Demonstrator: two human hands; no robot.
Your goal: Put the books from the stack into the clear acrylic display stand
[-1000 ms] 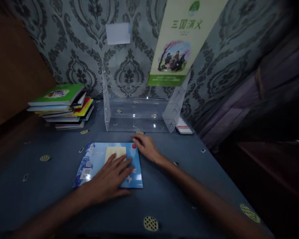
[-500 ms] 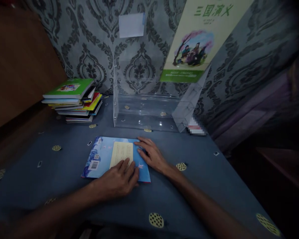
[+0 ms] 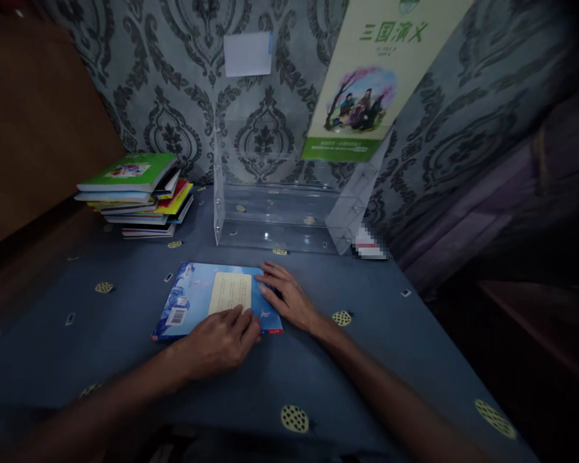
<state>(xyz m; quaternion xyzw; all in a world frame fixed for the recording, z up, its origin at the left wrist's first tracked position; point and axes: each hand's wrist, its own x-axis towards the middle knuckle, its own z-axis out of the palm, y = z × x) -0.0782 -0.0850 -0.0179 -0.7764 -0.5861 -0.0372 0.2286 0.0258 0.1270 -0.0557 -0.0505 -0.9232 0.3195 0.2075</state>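
Observation:
A blue book (image 3: pixel 197 290) with a cream text panel and a barcode lies on the table in front of me, back cover up. My left hand (image 3: pixel 220 341) grips its near edge, fingers bent over the cover; the thumb is mostly hidden. That near edge looks slightly raised, showing a red corner. Over the book's right side, my right hand (image 3: pixel 289 299) rests open, fingers stretched out onto the cover near the far right corner.
Beyond the book stands a clear acrylic rack (image 3: pixel 280 222), with a tall cream-and-green book (image 3: pixel 352 122) at its right. A stack of books (image 3: pixel 135 193) sits at the back left. A small pixelated item (image 3: pixel 370 244) lies by the rack, and the table's right edge (image 3: pixel 444 337) drops off.
My left hand has closed from lying over the cover to holding the near edge, which has lifted a little. My right hand stays at the right side. The whole view has shifted slightly.

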